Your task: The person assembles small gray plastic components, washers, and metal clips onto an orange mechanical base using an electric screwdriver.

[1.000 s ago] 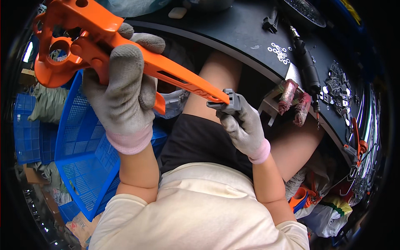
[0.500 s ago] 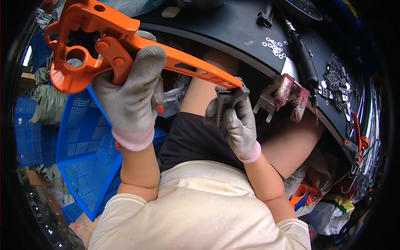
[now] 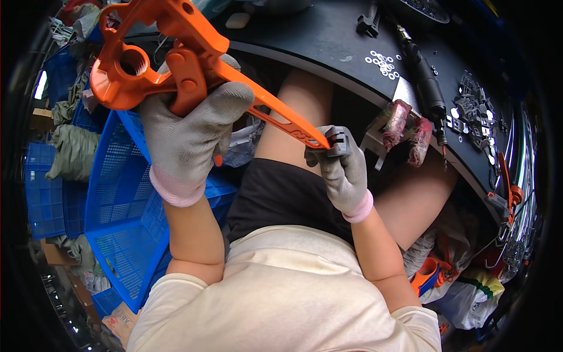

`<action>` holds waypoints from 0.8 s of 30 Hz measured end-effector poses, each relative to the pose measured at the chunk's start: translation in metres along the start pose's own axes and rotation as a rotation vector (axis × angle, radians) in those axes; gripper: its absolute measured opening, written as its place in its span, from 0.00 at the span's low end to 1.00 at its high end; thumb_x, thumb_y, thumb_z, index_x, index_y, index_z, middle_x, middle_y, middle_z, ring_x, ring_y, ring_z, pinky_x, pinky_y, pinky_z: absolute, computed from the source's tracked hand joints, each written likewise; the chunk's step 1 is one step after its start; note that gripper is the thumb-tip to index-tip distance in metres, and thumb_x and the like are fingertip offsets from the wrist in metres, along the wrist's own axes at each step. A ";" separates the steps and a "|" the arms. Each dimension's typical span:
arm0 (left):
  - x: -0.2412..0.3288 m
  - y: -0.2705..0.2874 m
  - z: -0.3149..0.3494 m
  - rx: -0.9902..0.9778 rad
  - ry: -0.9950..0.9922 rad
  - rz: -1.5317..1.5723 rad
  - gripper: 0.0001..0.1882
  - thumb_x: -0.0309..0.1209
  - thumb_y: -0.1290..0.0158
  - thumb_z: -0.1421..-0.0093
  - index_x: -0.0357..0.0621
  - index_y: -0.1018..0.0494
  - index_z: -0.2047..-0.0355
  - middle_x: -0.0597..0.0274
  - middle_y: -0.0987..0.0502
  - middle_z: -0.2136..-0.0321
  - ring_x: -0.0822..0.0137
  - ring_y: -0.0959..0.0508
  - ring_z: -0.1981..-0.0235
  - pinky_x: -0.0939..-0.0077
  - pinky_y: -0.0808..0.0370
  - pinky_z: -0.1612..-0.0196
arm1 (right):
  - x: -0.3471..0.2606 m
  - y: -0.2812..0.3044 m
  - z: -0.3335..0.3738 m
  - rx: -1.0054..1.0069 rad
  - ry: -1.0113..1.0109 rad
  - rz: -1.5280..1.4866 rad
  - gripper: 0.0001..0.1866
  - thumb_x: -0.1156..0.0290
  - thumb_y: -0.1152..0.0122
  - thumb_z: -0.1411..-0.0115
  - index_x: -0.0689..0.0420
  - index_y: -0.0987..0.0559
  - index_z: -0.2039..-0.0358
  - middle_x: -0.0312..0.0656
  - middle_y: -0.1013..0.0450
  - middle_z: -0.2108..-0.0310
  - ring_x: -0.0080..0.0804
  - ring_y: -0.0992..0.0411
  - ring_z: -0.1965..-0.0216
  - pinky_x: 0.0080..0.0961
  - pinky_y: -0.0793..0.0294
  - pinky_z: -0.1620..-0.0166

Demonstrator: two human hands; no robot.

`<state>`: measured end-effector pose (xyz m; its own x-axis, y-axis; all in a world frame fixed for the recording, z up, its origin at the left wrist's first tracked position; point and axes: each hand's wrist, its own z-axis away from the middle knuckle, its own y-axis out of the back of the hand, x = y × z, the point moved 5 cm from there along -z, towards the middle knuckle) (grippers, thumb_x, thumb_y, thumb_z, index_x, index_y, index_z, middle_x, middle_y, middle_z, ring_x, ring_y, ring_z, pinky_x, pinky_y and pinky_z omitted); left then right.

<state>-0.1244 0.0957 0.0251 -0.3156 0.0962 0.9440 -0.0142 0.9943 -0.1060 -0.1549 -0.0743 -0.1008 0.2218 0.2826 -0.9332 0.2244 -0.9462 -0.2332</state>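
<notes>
Head view: my left hand (image 3: 196,126) is curled round the orange hinged lever tool (image 3: 189,76), threaded ring off to the left, long arm slanting down to my right. My right hand (image 3: 345,170) is pinching a dark grey clip (image 3: 338,142) at the arm's tip; whether it's seated, I can't tell. Up on the black worktable (image 3: 316,50), white washers (image 3: 384,64) lie scattered, a black power screwdriver (image 3: 427,85) just beside them, small grey parts (image 3: 476,111) heaped farther right. Two pink-wrapped grips (image 3: 397,125) jut out right of my right hand, in the way on that side. Containers: a round dish (image 3: 435,21) of dark bits at the top; a blue mesh basket (image 3: 120,176) left of my left forearm, contents unclear. The table edge (image 3: 352,84) crosses above my thighs (image 3: 305,105), open room between it and the orange arm.
</notes>
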 end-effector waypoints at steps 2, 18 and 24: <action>-0.003 -0.004 0.001 0.007 -0.048 -0.063 0.18 0.22 0.35 0.54 0.35 0.28 0.64 0.65 0.25 0.79 0.82 0.33 0.88 0.88 0.41 0.88 | -0.006 0.005 -0.003 0.038 0.082 0.203 0.32 0.41 0.50 0.41 0.64 0.32 0.59 0.38 0.31 0.72 0.20 0.34 0.73 0.17 0.34 0.68; -0.038 -0.040 -0.029 -0.221 -0.196 -0.488 0.21 0.41 0.32 0.57 0.40 0.27 0.71 0.69 0.28 0.82 0.75 0.28 0.82 0.81 0.30 0.75 | 0.010 0.020 -0.013 0.045 0.137 0.177 0.24 0.54 0.50 0.36 0.62 0.31 0.51 0.40 0.30 0.67 0.22 0.33 0.68 0.20 0.31 0.62; 0.071 -0.038 -0.101 -0.015 -0.500 -0.508 0.12 0.36 0.37 0.47 0.41 0.25 0.72 0.75 0.34 0.89 0.84 0.38 0.90 0.87 0.46 0.87 | 0.023 0.044 -0.016 0.189 -0.076 0.241 0.26 0.53 0.51 0.36 0.60 0.33 0.46 0.41 0.30 0.64 0.25 0.31 0.66 0.22 0.30 0.58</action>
<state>-0.0506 0.0693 0.1278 -0.6711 -0.4084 0.6187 -0.2630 0.9114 0.3165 -0.1247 -0.1071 -0.1276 0.1738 0.0412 -0.9839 -0.0079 -0.9990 -0.0432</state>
